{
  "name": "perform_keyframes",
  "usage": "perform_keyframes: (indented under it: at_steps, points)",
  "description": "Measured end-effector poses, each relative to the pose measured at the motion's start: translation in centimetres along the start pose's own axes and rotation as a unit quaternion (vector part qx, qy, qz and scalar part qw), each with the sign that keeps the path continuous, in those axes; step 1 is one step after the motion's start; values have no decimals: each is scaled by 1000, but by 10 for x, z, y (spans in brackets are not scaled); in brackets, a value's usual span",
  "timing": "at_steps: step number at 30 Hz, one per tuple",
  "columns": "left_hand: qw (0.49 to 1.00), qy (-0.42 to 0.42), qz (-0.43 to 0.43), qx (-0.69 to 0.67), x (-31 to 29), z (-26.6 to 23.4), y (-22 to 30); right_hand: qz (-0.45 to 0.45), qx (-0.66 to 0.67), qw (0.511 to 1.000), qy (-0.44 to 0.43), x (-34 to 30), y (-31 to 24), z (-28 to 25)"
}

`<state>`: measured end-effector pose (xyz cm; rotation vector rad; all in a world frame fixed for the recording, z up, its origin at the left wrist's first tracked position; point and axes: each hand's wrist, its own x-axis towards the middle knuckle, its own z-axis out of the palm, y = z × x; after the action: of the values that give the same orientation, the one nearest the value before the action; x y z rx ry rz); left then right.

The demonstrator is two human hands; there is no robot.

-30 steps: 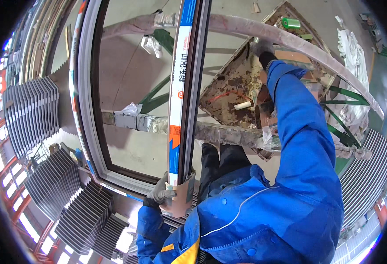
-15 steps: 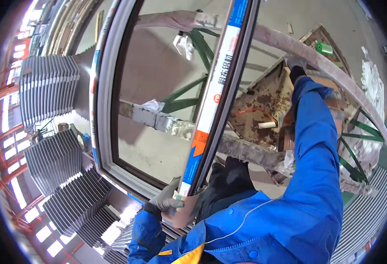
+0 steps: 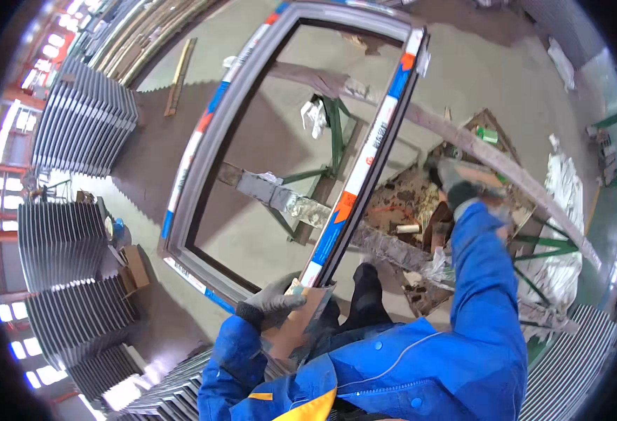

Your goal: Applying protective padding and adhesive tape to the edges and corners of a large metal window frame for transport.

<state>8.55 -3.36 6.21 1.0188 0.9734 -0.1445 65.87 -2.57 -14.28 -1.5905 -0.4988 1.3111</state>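
Observation:
A large rectangular window frame [image 3: 369, 158], covered with white, blue and orange-red protective film, lies across a padded stand. At its near corner, my left hand [image 3: 275, 300] in a grey glove closes on a flat brown sheet [image 3: 300, 321]. A small pale piece [image 3: 294, 288] shows by the thumb. My right hand [image 3: 452, 179], gloved and blurred by motion, is over a rust-stained tray [image 3: 410, 191] right of the frame. Its fingers are smeared, so whether it holds anything is unclear. In the tray lie a white roll [image 3: 407, 229] and a green roll [image 3: 486, 134].
The stand has padded rails [image 3: 512, 165] and green metal legs [image 3: 336, 137]. Stacked grey profiles [image 3: 87, 119] line the left side. White plastic sheeting [image 3: 564, 189] lies at the right. A wooden strip [image 3: 180, 77] rests on the floor at the far left.
My right hand has drawn back toward me over the tray. The view has shifted, showing more of the frame's far end. My left hand stays at the near corner with the brown sheet.

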Motion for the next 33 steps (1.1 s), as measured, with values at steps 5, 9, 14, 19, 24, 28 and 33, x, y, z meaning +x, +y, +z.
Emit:
perform_keyframes:
  at_steps: [5,9,14,19,24,28,33]
  points:
    - [987,8,103,123,11,-9,-14,25,297,944,-141,-145,-42,72]
    - [945,120,200,230,8,-10,-20,-19,318,917,-241,-246,-81,202]
    - [774,318,420,351,4,-4,-16,-16,233,942,-241,-306,-71,276]
    - [752,337,405,397,-22,19,-6,-75,22,980,-185,-324,-48,299]
    - [781,275,421,370,-9,18,-24,-65,-31,977,-203,-319,-44,303]
    - [832,189,380,358,-46,7,3,-60,-7,980,-188,-327,-51,311]
    - [842,180,383,335,-47,9,6,-118,-100,970,-186,-325,-45,310]
